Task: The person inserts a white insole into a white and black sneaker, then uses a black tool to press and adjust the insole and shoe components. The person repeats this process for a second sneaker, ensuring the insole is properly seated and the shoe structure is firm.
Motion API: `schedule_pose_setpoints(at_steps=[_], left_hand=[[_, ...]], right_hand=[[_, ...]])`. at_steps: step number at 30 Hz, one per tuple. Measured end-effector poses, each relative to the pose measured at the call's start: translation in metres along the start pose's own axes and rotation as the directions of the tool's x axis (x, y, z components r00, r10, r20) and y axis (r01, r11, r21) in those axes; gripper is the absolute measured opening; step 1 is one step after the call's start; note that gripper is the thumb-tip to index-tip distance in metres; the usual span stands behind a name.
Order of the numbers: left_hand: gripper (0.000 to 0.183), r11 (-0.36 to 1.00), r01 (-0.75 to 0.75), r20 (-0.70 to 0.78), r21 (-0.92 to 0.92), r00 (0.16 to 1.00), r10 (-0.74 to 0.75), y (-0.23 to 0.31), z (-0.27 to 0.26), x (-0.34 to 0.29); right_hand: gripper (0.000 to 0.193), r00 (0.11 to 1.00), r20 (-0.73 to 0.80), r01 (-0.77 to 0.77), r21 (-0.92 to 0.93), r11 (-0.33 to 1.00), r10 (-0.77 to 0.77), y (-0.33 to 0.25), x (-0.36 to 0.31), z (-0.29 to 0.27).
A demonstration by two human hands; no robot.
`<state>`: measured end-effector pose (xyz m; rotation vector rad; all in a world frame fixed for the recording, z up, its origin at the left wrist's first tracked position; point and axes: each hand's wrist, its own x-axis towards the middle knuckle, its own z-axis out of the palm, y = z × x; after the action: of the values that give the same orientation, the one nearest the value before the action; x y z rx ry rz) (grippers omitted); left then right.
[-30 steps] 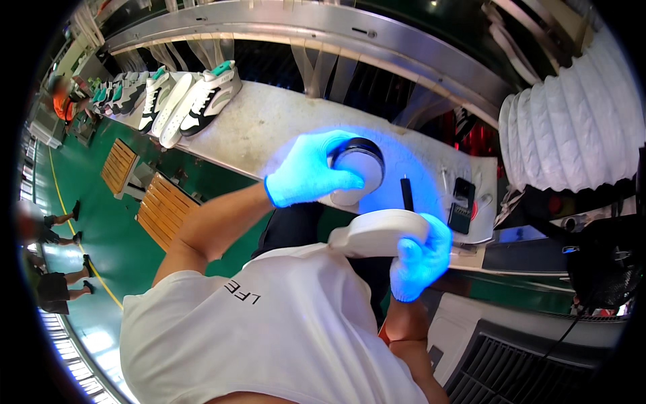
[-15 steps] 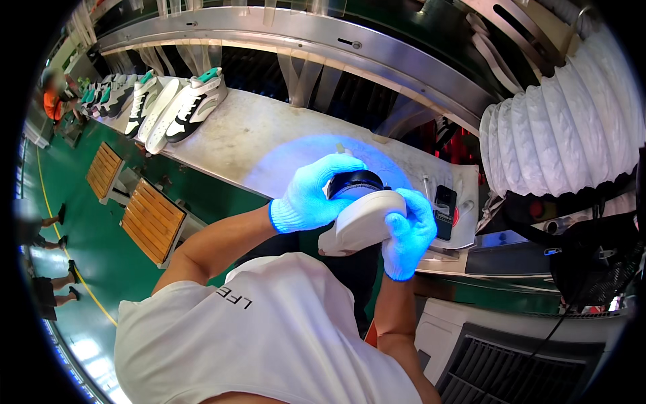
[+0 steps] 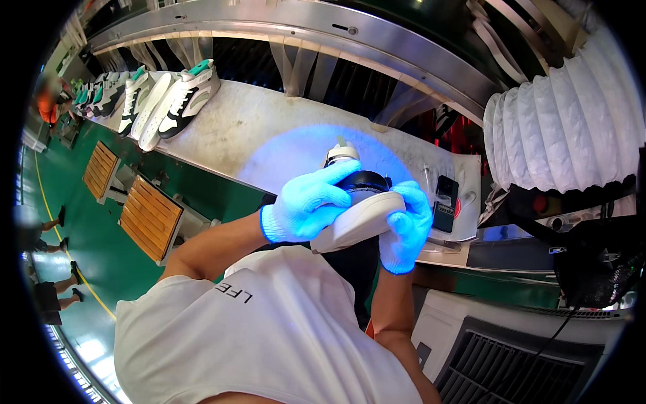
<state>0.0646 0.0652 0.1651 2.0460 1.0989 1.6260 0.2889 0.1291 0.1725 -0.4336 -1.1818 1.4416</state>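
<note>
Both my hands wear white knitted gloves, glowing blue under a blue light. Between them is a shoe with a thick white sole (image 3: 360,221), held above the near edge of the workbench (image 3: 249,101). My left hand (image 3: 311,205) grips the shoe's left side, its fingers reaching over the upper. My right hand (image 3: 406,229) is closed around the right end of the sole, thumb on its near face. A black part of the upper (image 3: 364,180) shows between the hands. Just beyond my left fingertips, a white-and-green piece (image 3: 343,152) is visible; whether it belongs to this shoe I cannot tell.
White-and-black shoes (image 3: 186,101) with green linings and loose white soles (image 3: 156,111) line the bench's left. A phone (image 3: 445,195) lies at its right, near a white ribbed duct (image 3: 562,131). Behind runs a metal machine frame (image 3: 303,32). Slatted wooden tops (image 3: 151,217) stand left.
The shoe has tilted, and more of the white-and-green piece beyond it shows. My left hand has shifted slightly left and its fingers have spread along the shoe. The whole view has shifted slightly.
</note>
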Motion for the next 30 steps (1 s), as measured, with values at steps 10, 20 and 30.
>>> schedule_pose_setpoints(at_steps=[10,20,30], left_hand=[[0.049,0.846,0.212,-0.177,-0.489,0.926,-0.334,0.033,0.015,-0.038],[0.047,0.851,0.19,-0.173,-0.489,0.936,-0.308,0.029,0.018,-0.041],[0.047,0.834,0.199,-0.156,-0.514,0.935,-0.319,0.028,0.016,-0.04]], right_hand=[[0.064,0.969,0.06,0.241,-0.421,0.874,-0.238,0.01,-0.051,0.026],[0.065,0.942,0.118,0.325,-0.555,0.766,-0.314,0.004,-0.061,0.019],[0.06,0.945,0.119,0.313,-0.6,0.737,-0.305,0.003,-0.058,0.021]])
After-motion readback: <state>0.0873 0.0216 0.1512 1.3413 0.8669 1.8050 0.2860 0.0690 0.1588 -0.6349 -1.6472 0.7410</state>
